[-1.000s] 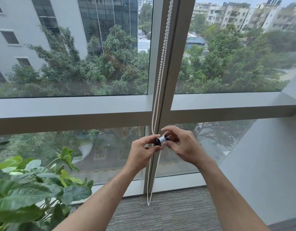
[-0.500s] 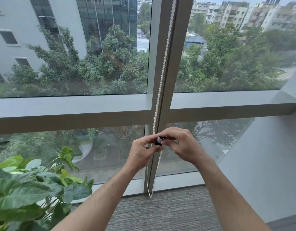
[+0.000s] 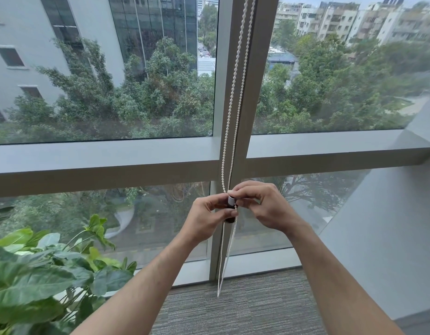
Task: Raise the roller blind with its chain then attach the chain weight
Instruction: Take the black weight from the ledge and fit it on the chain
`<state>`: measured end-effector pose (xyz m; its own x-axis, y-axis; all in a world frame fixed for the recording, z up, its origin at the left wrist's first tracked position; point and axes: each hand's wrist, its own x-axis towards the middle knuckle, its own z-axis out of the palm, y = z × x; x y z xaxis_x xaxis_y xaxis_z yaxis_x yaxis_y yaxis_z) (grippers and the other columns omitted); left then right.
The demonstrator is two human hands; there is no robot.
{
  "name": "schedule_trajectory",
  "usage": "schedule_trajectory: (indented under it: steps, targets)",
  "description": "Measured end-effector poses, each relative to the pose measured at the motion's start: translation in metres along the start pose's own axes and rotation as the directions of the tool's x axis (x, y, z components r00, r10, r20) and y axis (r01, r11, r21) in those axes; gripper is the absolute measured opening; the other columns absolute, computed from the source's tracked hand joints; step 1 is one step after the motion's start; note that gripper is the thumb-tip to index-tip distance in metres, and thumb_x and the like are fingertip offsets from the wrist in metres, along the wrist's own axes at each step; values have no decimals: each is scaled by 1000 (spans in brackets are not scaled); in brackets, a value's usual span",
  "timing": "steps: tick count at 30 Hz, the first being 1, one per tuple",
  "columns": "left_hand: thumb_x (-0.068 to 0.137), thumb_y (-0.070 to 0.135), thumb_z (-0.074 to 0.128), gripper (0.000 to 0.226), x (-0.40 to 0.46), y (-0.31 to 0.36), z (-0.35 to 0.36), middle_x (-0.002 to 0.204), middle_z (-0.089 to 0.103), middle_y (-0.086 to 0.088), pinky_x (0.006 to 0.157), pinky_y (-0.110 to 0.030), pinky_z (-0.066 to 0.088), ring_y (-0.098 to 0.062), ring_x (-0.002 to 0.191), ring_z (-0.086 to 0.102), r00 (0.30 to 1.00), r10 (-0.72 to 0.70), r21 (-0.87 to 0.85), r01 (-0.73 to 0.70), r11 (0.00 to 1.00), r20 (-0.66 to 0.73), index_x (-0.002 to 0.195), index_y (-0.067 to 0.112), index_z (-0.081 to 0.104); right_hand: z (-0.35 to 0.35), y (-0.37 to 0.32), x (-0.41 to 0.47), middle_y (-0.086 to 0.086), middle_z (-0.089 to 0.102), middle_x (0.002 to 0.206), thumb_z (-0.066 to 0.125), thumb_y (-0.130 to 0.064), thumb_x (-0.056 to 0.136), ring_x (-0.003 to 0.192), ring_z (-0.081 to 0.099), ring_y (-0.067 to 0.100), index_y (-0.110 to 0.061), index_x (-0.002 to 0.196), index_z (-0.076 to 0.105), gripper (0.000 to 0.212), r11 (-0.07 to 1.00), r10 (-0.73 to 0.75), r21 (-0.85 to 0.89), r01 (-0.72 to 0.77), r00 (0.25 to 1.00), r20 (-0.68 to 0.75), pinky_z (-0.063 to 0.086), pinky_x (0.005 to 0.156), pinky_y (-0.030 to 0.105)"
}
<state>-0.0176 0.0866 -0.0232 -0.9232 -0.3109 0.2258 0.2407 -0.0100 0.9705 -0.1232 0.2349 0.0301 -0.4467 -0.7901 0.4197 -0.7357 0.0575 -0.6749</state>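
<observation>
Right at the window frame, we've got both hands, left hand (image 3: 204, 213) and right hand (image 3: 264, 209), pinching the chain weight (image 3: 230, 209), upright between them along the chain (image 3: 235, 93).

Window view beside your leafy plant

Your broad-leaved plant (image 3: 40, 281) stands lower left on grey carpet (image 3: 245, 310); trees (image 3: 136, 100) and buildings (image 3: 342, 18) fill the window.

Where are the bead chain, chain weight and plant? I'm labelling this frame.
bead chain (image 3: 235, 97): head view, strands above the hands.
chain weight (image 3: 231, 201): head view, white upper part.
plant (image 3: 40, 281): head view, large leaf.
</observation>
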Motion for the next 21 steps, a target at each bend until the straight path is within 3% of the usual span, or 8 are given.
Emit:
schedule_trajectory:
  steps: [6, 11, 14, 16, 18, 19, 21]
  targets:
    - [80, -7, 74, 32, 1, -1, -2, 90, 73, -19, 70, -33, 59, -20, 76, 68, 999, -44, -23, 43, 999, -19, 110, 3, 73, 5, 2, -3, 6, 71, 107, 67, 6, 90, 101, 67, 12, -2, 104, 77, 20, 998, 22, 65, -24, 1000, 17, 53, 89, 17]
    - [79, -4, 75, 30, -1, -4, -4, 85, 75, -6, 70, -34, 60, -17, 79, 70, 998, -53, 38, 53, 998, 17, 102, 15, 77, 16, 9, -15, 5, 64, 101, 66, 7, 90, 98, 64, 18, -6, 108, 76, 24, 996, 67, 52, -67, 998, 5, 51, 87, 19]
    - [79, 7, 79, 29, -3, -3, -4, 91, 77, -5, 71, -32, 60, -17, 83, 72, 999, -38, 68, 37, 997, 17, 105, 20, 77, 19, 13, -23, 9, 61, 104, 67, 3, 91, 97, 65, 18, -10, 118, 72, 30, 975, 136, 170, -142, 989, 51, 55, 90, 30]
    - [77, 10, 81, 32, -4, -4, -4, 91, 77, -1, 73, -31, 60, -16, 86, 73, 1000, -16, 121, 14, 993, 19, 104, 27, 77, 21, 12, -27, 11, 60, 104, 64, -7, 93, 92, 66, 20, -11, 117, 71, 25, 910, 205, 358, -208, 978, 46, 59, 86, 40]
    - [76, 5, 80, 37, -5, -5, -3, 90, 77, 2, 75, -29, 60, -14, 87, 73, 1000, -16, 151, 16, 988, 4, 102, 32, 76, 25, 10, -29, 15, 62, 103, 60, -22, 93, 90, 67, 34, -10, 115, 71, 27, 817, 300, 520, -248, 954, -16, 61, 79, 46]
    - [75, 6, 80, 38, -5, -5, -2, 91, 77, 4, 76, -27, 59, -13, 88, 73, 1000, -18, 160, 18, 987, -2, 101, 34, 76, 26, 8, -29, 19, 64, 103, 60, -29, 93, 91, 68, 39, -12, 116, 69, 30, 776, 358, 568, -276, 933, -35, 62, 77, 46]
    - [72, 13, 81, 36, -6, -6, 0, 92, 77, 7, 76, -24, 59, -10, 89, 72, 1000, -13, 190, 13, 982, -1, 98, 38, 76, 29, 6, -28, 25, 63, 108, 64, -43, 91, 94, 71, 34, -17, 121, 62, 40, 706, 470, 600, -375, 883, -2, 62, 76, 41]
